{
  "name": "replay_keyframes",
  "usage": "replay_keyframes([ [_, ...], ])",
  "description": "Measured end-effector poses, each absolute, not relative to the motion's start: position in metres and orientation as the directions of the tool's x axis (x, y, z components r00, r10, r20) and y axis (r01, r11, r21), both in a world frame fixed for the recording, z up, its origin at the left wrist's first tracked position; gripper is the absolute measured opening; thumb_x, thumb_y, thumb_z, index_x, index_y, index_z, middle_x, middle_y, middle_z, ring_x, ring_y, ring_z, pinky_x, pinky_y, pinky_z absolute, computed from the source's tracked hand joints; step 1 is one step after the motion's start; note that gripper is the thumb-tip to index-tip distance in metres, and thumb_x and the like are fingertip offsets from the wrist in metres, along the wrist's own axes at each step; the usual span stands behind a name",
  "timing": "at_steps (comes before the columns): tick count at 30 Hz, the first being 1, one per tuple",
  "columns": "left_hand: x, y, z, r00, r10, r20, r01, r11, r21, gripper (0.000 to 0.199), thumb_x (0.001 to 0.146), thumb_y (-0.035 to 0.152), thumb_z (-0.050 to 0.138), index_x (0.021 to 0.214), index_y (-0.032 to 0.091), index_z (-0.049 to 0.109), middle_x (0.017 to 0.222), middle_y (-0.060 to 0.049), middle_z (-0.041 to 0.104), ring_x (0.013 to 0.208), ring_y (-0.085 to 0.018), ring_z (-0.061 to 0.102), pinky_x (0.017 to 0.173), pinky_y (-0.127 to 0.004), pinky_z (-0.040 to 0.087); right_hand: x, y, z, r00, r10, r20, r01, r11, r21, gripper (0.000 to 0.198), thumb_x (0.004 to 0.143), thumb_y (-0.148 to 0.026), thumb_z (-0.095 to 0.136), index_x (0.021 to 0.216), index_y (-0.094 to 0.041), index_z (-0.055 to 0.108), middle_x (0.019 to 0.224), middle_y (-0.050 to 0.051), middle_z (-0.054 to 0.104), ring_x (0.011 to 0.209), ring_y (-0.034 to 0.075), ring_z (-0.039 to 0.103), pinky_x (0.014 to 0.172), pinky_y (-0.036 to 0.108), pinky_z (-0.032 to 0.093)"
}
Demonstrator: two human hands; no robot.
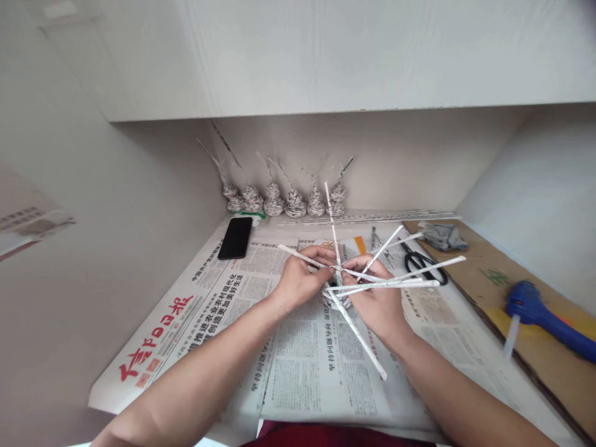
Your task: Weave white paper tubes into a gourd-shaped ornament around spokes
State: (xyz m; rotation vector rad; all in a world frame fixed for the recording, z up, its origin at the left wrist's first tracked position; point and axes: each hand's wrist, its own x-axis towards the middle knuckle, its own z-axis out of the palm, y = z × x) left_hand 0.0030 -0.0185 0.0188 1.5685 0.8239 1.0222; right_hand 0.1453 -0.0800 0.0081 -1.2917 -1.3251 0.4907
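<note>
A small, rounded piece woven from printed white-and-grey paper (329, 302) is between the two hands, low under the fingers and partly hidden by them. It looks part-made: some coils are formed, while several long, thin, white rolled-paper rods (363, 343) spread from it, unwoven. Beyond the hands, six gourd-shaped figures of coiled printed paper (295, 203) stand in a row, their bodies seemingly formed but with loose ends at their tops.

The left hand (308, 270) is nearly closed, thumb and fingers pinching the rods where they cross. The right hand (374, 287) is also narrow, its bent fingers gripping rods at the same crossing, with others passing over it; which rod each fingertip presses, I cannot tell.

Ahead and left of the left hand lies a flat black rectangular phone (235, 238). Just beyond the right hand are black-handled scissors (414, 266); well to its right, a blue plastic glue gun (526, 301) rests on brown cardboard (484, 320).
</note>
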Motion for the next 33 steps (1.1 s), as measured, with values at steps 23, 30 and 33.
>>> replay_keyframes([
  [23, 0.000, -0.015, 0.018, 0.387, 0.909, 0.154, -0.108, -0.121, 0.987, 0.030, 0.068, 0.027, 0.077, 0.093, 0.012, 0.069, 0.077, -0.005, 0.072, 0.069, -0.014, 0.065, 0.069, -0.025, 0.050, 0.144, -0.081, 0.005, 0.261, 0.905, 0.337, 0.246, 0.275, -0.930, 0.017, 0.078, -0.034, 0.069, 0.082, -0.021, 0.059, 0.075, 0.002, 0.065, 0.065, 0.016, 0.061, 0.060, 0.029, 0.049],
  [30, -0.001, -0.015, 0.017, 0.391, 0.896, 0.209, -0.035, -0.213, 0.976, 0.032, 0.072, 0.023, 0.074, 0.101, 0.012, 0.068, 0.079, -0.006, 0.074, 0.073, -0.016, 0.068, 0.073, -0.027, 0.052, 0.147, -0.079, 0.012, 0.238, 0.969, 0.067, 0.111, 0.041, -0.993, 0.029, 0.072, -0.043, 0.074, 0.077, -0.017, 0.062, 0.054, 0.000, 0.061, 0.042, 0.014, 0.055, 0.042, 0.027, 0.044],
  [33, -0.001, -0.016, 0.017, 0.358, 0.905, 0.232, -0.012, -0.244, 0.970, 0.028, 0.073, 0.022, 0.072, 0.098, 0.013, 0.069, 0.080, -0.006, 0.073, 0.074, -0.017, 0.068, 0.073, -0.027, 0.052, 0.148, -0.080, 0.011, 0.142, 0.989, 0.052, 0.034, 0.047, -0.998, 0.027, 0.070, -0.038, 0.075, 0.080, -0.018, 0.062, 0.059, -0.001, 0.064, 0.044, 0.013, 0.056, 0.043, 0.026, 0.046],
])
